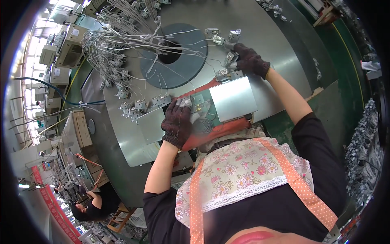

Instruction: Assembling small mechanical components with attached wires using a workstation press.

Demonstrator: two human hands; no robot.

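I judge sorting under way: right hand (252,61) at small metal parts (234,35), left hand (177,124) near centre; can't tell either fingers' grip; next calls for slack wires (134,37)

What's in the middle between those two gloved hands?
In the head view, a silver plate, small metal parts and a greenish surface lie between them.

Sm. wired silvery metal blocks (228,59), loosely clustered, mixed angles; pale silvery pc. (185,102) well apart, to L.
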